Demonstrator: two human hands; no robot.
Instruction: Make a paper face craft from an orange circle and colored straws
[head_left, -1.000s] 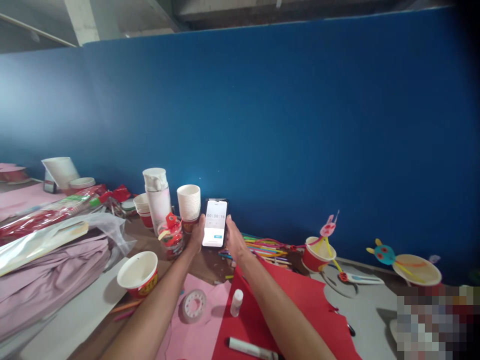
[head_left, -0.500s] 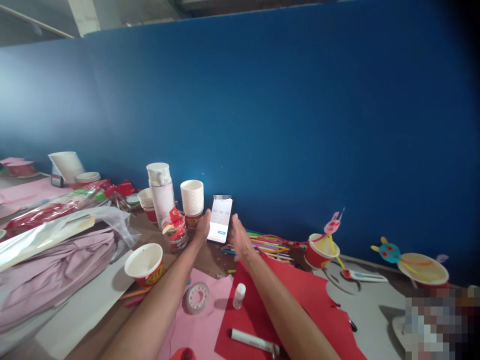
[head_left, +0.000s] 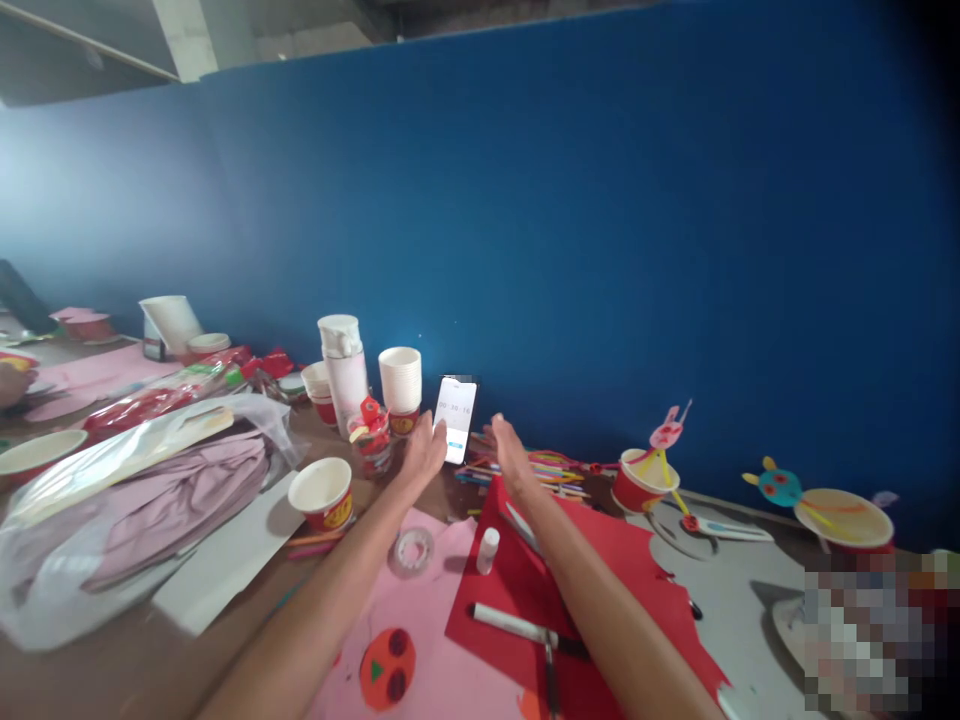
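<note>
A phone [head_left: 456,417] with a lit white screen showing a timer stands upright, leaning on the blue wall [head_left: 600,250] at the back of the table. My left hand [head_left: 421,455] is just below and left of it, fingers apart, close to its lower edge. My right hand [head_left: 507,452] is to the right of the phone and apart from it, fingers stretched out and holding nothing. Both forearms reach forward over pink paper [head_left: 442,690] and a red sheet [head_left: 592,590].
Left of the phone stand stacked paper cups [head_left: 400,378], a white bottle [head_left: 343,370] and a jar [head_left: 373,442]. A red cup [head_left: 322,492], tape roll [head_left: 414,548], glue bottle [head_left: 488,549], marker [head_left: 517,627], coloured sticks [head_left: 544,468] and a craft cup [head_left: 637,488] lie around. A plastic bag [head_left: 142,480] sits left.
Both hands have let go of the phone, which now leans on the wall by itself. The right hand has drawn away to the right. The view has shifted left and lower.
</note>
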